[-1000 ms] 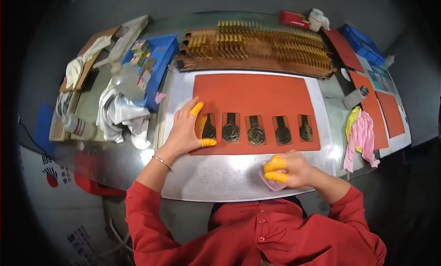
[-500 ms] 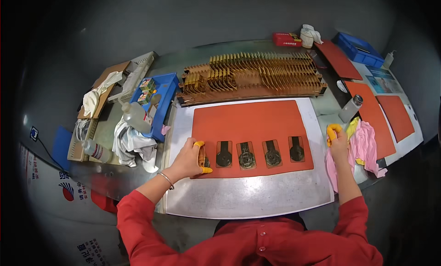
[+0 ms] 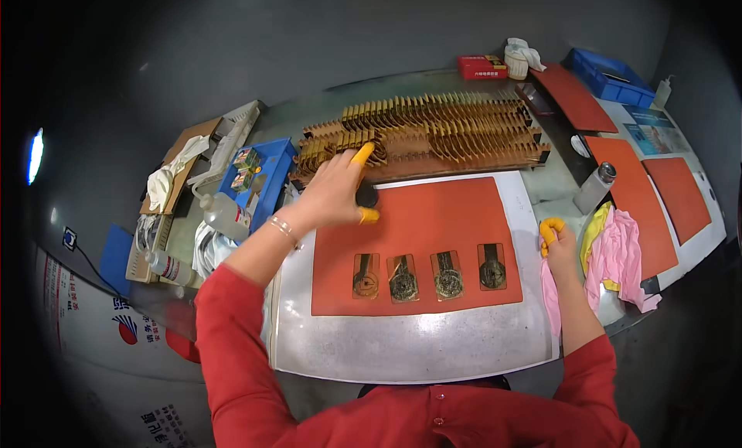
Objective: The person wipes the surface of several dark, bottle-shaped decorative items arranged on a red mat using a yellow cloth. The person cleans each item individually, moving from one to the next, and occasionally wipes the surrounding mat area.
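Observation:
My left hand [image 3: 334, 187], with yellow finger cots on thumb and finger, is raised at the left front of the slotted rack [image 3: 417, 146]. Its thumb and finger grip a small plate with a dark round part [image 3: 366, 195], mostly hidden behind the hand. Several small rectangular plates with dark discs [image 3: 447, 276] lie in a row along the near part of the orange mat [image 3: 433, 216]. My right hand [image 3: 562, 248], also in yellow finger cots, is closed on a pink cloth [image 3: 549, 287] that hangs down at the mat's right.
At the left stand a blue tray [image 3: 272, 187] with small boxes and clear squeeze bottles [image 3: 224, 214]. A metal-capped bottle [image 3: 595, 187] and pink and yellow cloths [image 3: 614, 251] are on the right. Further orange mats [image 3: 630, 197] and a blue bin [image 3: 610, 77] lie beyond.
My left hand has lifted the leftmost plate off the mat and carried it up and away to the rack. My right hand stays at the right with the pink cloth.

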`<state>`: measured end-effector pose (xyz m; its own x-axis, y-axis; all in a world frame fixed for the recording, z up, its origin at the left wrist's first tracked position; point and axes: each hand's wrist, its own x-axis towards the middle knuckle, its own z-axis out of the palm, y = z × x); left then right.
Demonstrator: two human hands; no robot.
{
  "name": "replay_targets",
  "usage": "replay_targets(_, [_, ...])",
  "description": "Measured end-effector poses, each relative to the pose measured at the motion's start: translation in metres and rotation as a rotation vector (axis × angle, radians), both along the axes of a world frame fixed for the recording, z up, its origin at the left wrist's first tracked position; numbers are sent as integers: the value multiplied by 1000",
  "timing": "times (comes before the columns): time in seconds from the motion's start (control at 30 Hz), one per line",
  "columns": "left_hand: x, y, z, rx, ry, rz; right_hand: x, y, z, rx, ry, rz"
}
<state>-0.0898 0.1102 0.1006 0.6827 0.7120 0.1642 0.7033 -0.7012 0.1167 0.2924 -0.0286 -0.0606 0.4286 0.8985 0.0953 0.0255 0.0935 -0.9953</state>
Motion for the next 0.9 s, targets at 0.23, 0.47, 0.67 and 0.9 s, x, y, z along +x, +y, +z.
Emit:
replay_targets(0.23, [74,96,-7,55,289,61,-9,2,1,3,52,8])
replay_targets(0.47, [104,116,-13,-98,436,26,-5,2,0,16,34,52])
replay_targets(0.67, [112,125,-12,-69,454,-41,-5,3,-1,37,43,53])
replay_targets(0.9, [119,127,-13,-19,466,-54,-6,5,2,10,36,58])
